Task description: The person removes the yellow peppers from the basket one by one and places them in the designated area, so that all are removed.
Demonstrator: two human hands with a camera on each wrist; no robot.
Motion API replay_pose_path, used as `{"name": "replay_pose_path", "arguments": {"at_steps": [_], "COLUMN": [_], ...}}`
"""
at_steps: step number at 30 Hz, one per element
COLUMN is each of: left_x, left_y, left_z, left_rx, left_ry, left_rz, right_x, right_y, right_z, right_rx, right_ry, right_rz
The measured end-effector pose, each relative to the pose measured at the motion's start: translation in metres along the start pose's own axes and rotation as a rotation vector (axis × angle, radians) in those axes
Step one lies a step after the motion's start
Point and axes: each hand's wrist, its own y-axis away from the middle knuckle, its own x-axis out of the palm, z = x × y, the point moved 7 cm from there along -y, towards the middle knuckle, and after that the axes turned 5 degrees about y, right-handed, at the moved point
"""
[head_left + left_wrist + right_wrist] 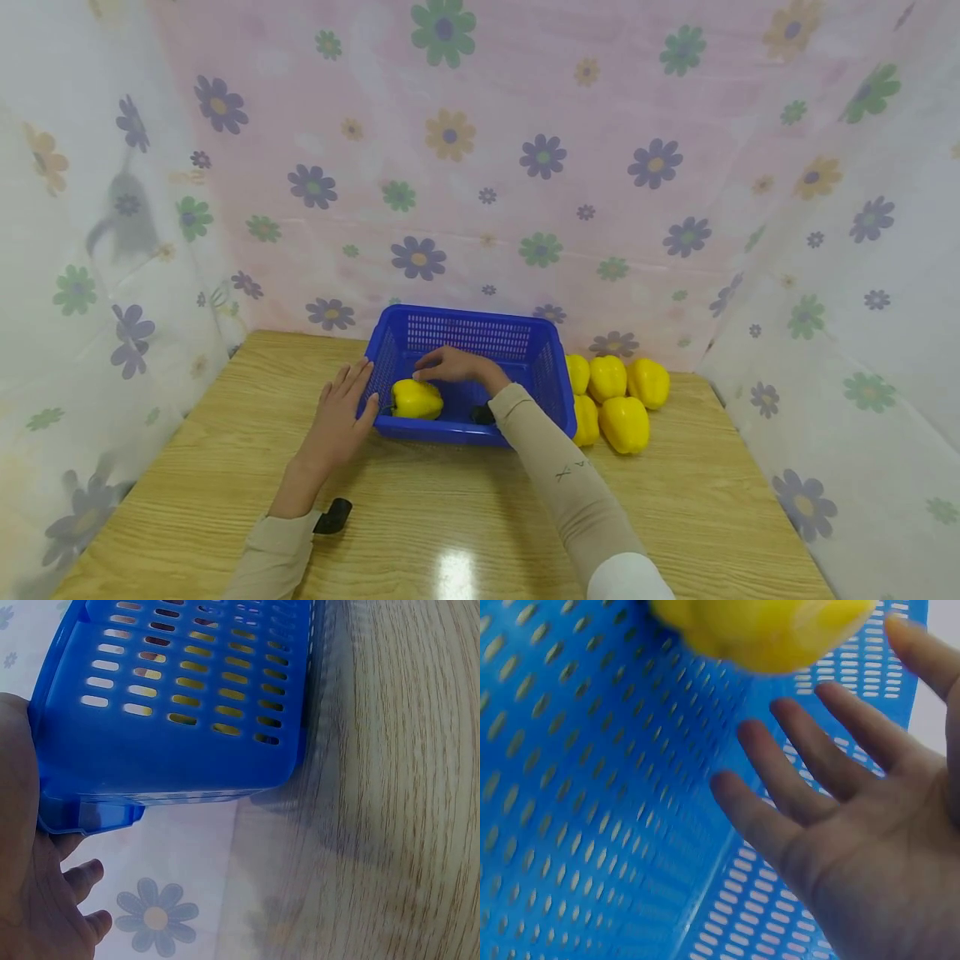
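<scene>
A blue perforated plastic basket point(465, 432) stands on the table, with one yellow bell pepper point(417, 400) lying in its front left corner. My left hand point(337, 422) rests on the basket's left rim, its fingers fairly straight and spread. Inside the basket, my right hand point(454, 364) hovers just beyond the pepper. The right wrist view shows this hand's fingers point(780, 769) extended and holding nothing, with a small gap to the yellow pepper point(769, 630). Through the slots in the left wrist view, yellow shows behind the basket wall point(165, 757).
Several yellow bell peppers point(625, 424) sit on the wooden table point(720, 500) along the basket's right side. A flowered curtain point(480, 192) encloses the back and both sides. Dark wrist camera mounts point(333, 517) stick out from the sleeves.
</scene>
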Motion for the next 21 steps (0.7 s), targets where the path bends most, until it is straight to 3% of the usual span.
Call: {"name": "replay_pose_path", "arguments": {"at_steps": [6, 10, 15, 21], "left_x": [0.001, 0.002, 0.001, 0.000], "left_y": [0.000, -0.001, 0.000, 0.000], "left_z": [0.002, 0.001, 0.001, -0.001], "left_rx": [0.010, 0.014, 0.008, 0.006], "left_ry": [-0.018, -0.024, -0.020, -0.023], "left_rz": [-0.004, -0.009, -0.008, -0.006], "right_x": [0.016, 0.020, 0.023, 0.026], "right_y": [-0.004, -0.001, 0.002, 0.004], "right_z": [0.003, 0.002, -0.002, -0.004], "right_rx": [-0.047, -0.014, 0.052, 0.100], "right_ry": [-0.055, -0.092, -0.111, -0.154], "right_rz": [0.212, 0.299, 0.365, 0.381]}}
